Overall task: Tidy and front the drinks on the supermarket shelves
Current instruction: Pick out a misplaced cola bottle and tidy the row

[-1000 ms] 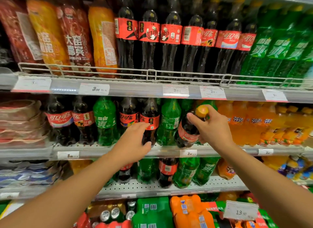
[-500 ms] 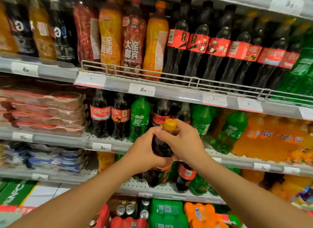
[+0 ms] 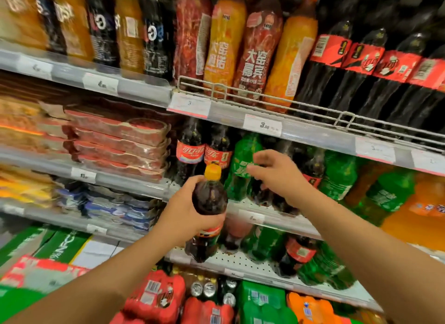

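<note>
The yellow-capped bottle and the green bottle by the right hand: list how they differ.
The yellow-capped bottle holds dark drink; the green bottle is green. The left hand grips the first off the shelf; the second stands on the shelf, the right hand open before it. Both are upright plastic bottles.

Left hand (image 3: pixel 186 213) grips dark plastic cola bottle with orange cap (image 3: pixel 209 203), upright, before shelf. Right hand (image 3: pixel 277 176), fingers loosely spread, reaches at green plastic soda bottle (image 3: pixel 243 164).

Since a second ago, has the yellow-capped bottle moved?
Yes. The yellow-capped bottle has come off the middle shelf leftward, out of the row, now in the left hand.
</note>
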### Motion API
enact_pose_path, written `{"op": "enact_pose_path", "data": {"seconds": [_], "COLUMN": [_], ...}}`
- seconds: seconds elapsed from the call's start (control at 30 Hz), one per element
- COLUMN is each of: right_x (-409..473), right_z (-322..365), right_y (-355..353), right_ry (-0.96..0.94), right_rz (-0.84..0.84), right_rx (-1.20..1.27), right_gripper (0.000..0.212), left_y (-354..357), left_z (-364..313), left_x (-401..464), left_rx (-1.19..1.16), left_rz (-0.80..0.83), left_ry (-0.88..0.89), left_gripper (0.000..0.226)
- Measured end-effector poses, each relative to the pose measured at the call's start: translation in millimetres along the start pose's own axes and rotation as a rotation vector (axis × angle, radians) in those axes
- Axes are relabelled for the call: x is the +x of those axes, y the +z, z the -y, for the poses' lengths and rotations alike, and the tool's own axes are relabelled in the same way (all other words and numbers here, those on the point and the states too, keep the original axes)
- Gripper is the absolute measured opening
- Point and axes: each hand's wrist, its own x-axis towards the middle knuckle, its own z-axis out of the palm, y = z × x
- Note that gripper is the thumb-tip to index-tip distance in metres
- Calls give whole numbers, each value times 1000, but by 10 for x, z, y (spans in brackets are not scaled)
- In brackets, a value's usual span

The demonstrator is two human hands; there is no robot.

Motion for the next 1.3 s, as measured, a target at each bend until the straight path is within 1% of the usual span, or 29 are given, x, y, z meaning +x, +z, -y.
{"op": "enact_pose_path", "data": {"seconds": [0.03,0.07,0.1,0.13,0.17,0.2,0.23,0.27,0.3,0.37,0.4,0.43,0.5,0.53,0.63,0.7,0.73,0.8,0.87,0.97,1.03,1.13,1.23,1.3], "right_x": [141,272,382,481,581,660,732,798,850,920,926,902,769,693,505,374,304,184,90,-51,-162,-329,-556,-757], "right_z": [-10,-4,23,51,70,97,128,150,176,198,195,180,137,122,77,75,65,54,47,-27,-101,-169,-195,-245], "right_y": [14,40,79,123,169,206,239,258,267,266,271,286,319,338,365,373,382,408,443,461,435,281,1,-212], "right_ry": [3,-11,-29,-29,3,60,126,204,265,314,292,244,152,123,102,129,135,124,86,24,22,45,42,32], "right_rz": [-136,-236,-290,-301,-284,-262,-244,-234,-235,-216,-251,-298,-387,-399,-348,-301,-285,-280,-310,-365,-356,-376,-426,-430], "right_rx": [-67,-103,-138,-181,-198,-179,-114,-55,-46,-209,-290,-309,-225,-198,-170,-77,-32,16,39,12,71,178,208,218], "right_gripper": [44,42,42,51,63,70,69,63,61,71,77,78,63,55,40,31,29,33,34,20,15,15,13,13], "left_y": [-62,-118,-170,-215,-255,-290,-319,-344,-361,-371,-367,-360,-337,-325,-269,-219,-188,-121,-54,24,60,108,184,273], "left_z": [35,65,95,121,144,159,168,174,183,210,223,236,246,252,241,205,184,141,103,38,-1,-56,-113,-169], "left_x": [-16,-25,-27,-24,-17,-11,-5,2,12,27,37,42,46,49,48,49,53,55,45,4,-30,-81,-117,-133], "left_rx": [12,16,15,18,27,36,36,30,23,14,13,13,16,16,13,4,4,14,29,43,41,28,11,-3], "left_rz": [-11,-16,-17,-18,-21,-24,-29,-37,-43,-44,-39,-34,-28,-25,-3,13,19,24,25,29,38,66,106,131], "left_ry": [-7,-16,-24,-27,-26,-24,-23,-22,-23,-29,-27,-24,-20,-19,-10,0,5,21,37,44,51,73,71,65], "left_gripper": [75,75,75,76,76,77,78,79,79,80,80,80,79,79,78,77,77,78,79,81,82,81,81,82]}}
